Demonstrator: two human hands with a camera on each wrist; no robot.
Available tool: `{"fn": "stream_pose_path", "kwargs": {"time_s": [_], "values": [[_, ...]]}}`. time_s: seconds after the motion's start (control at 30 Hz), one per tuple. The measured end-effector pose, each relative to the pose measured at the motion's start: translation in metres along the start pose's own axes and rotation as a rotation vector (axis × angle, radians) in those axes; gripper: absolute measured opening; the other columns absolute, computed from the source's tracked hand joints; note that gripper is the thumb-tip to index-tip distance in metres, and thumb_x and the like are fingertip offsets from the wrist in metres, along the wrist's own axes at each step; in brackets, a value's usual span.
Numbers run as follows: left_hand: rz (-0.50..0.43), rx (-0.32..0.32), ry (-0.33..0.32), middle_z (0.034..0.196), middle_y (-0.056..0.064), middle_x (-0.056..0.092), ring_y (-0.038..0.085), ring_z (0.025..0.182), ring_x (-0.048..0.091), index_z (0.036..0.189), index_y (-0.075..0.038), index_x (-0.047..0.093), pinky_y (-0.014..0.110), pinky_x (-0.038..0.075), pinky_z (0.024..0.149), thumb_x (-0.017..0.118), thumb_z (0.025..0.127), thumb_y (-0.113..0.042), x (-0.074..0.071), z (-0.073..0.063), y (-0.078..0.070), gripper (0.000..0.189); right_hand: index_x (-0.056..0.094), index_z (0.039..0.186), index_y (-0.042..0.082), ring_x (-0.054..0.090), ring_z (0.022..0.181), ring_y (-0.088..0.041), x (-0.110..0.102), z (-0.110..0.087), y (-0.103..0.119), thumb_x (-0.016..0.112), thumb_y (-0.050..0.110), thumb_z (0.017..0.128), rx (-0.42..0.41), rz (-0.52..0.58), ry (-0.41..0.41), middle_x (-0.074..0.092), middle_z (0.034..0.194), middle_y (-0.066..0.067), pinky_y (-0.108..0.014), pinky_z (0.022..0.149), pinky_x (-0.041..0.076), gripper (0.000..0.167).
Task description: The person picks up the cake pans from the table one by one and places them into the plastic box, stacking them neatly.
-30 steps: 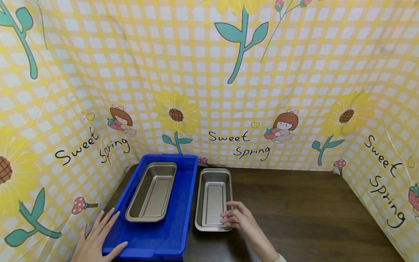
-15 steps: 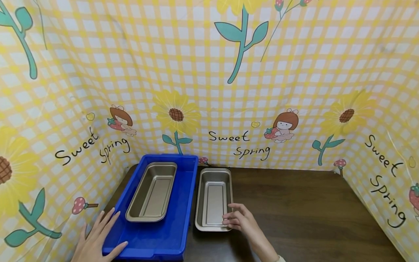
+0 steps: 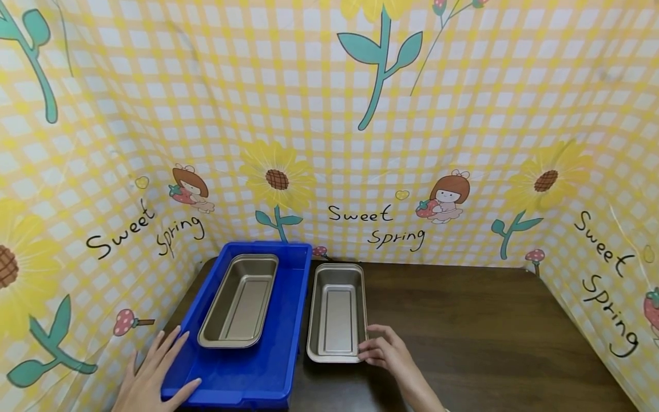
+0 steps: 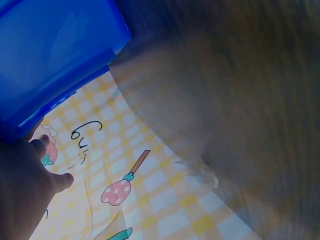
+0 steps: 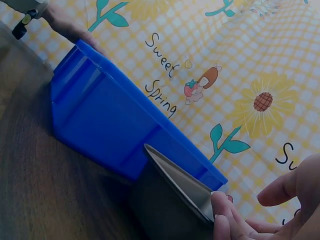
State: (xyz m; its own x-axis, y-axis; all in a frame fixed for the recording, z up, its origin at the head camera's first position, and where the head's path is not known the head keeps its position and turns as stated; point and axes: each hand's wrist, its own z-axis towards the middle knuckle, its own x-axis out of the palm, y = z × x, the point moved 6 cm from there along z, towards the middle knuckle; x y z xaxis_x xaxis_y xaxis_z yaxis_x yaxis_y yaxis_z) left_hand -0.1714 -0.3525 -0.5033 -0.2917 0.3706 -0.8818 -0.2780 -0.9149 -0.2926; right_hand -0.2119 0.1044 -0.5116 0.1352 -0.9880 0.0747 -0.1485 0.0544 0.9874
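A metal loaf pan (image 3: 337, 320) stands on the table beside the blue tray (image 3: 282, 326). A similar loaf pan (image 3: 248, 306) lies slightly slanted inside that tray. My left hand (image 3: 150, 375) rests at the tray's near left edge with its fingers spread; the left wrist view shows the hand (image 4: 30, 185) beside the tray wall (image 4: 60, 45). At the near right rim of the table's pan is my right hand (image 3: 388, 353), fingers loosely bent. In the right wrist view its fingertips (image 5: 220, 220) meet the pan's rim (image 5: 180, 185), and the thumb stays apart.
A dark wooden table (image 3: 463, 332) extends to the right of the pans. Yellow checked cloth (image 3: 329, 143) with flowers and lettering encloses the back and both sides. A clear crumpled scrap (image 4: 202, 175) shows near the cloth's edge in the left wrist view.
My right hand has drawn a little to the right and nearer, from over the pan's inside to its right rim. The left hand, tray and both pans have stayed in place.
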Motion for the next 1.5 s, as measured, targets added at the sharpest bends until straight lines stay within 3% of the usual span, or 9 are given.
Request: {"fn": "stream_pose_path", "kwargs": {"time_s": [0.23,0.47,0.7,1.13,1.5], "values": [[-0.002,0.0,-0.001,0.177,0.001,0.018,0.022,0.164,-0.005,0.169,-0.024,0.028,0.077,-0.017,0.114,0.08,0.091,-0.045,0.0,0.0,0.001,0.096,0.039,0.141,-0.016,0.072,0.079,-0.013,-0.006,-0.005,-0.005,0.043,0.004,0.101,-0.003,0.025,-0.025,0.074,0.097,-0.009,-0.025,0.075,0.057,0.045],[-0.002,-0.02,0.015,0.176,0.006,0.022,0.034,0.163,0.003,0.169,-0.024,0.028,0.077,-0.018,0.114,0.079,0.091,-0.046,0.001,-0.001,0.003,0.096,0.039,0.143,-0.015,0.07,0.081,-0.015,-0.009,-0.009,-0.011,0.045,0.006,0.101,0.016,0.016,-0.026,0.071,0.098,-0.008,-0.025,0.076,0.056,0.048],[-0.006,-0.031,0.018,0.176,0.005,0.02,0.02,0.163,-0.009,0.169,-0.024,0.027,0.077,-0.019,0.114,0.077,0.093,-0.047,0.002,-0.003,0.005,0.095,0.038,0.141,-0.019,0.066,0.071,-0.012,-0.009,-0.008,-0.021,0.046,0.003,0.099,0.029,0.031,-0.038,0.069,0.088,-0.003,-0.023,0.069,0.053,0.048],[0.009,-0.016,-0.004,0.178,-0.002,0.014,0.028,0.164,-0.001,0.17,-0.026,0.024,0.077,-0.019,0.114,0.078,0.093,-0.047,0.001,-0.003,0.004,0.097,0.035,0.137,-0.02,0.064,0.063,-0.009,-0.001,-0.007,-0.03,0.043,0.005,0.1,0.041,0.04,-0.02,0.068,0.085,-0.001,-0.019,0.063,0.049,0.044],[-0.007,-0.018,0.0,0.177,0.001,0.016,0.028,0.164,-0.001,0.171,-0.026,0.023,0.078,-0.018,0.113,0.077,0.094,-0.048,0.001,-0.001,0.001,0.096,0.034,0.14,-0.018,0.064,0.065,-0.011,0.004,-0.007,-0.032,0.05,0.012,0.105,0.056,0.021,-0.008,0.073,0.088,-0.005,-0.024,0.066,0.051,0.048]]}}
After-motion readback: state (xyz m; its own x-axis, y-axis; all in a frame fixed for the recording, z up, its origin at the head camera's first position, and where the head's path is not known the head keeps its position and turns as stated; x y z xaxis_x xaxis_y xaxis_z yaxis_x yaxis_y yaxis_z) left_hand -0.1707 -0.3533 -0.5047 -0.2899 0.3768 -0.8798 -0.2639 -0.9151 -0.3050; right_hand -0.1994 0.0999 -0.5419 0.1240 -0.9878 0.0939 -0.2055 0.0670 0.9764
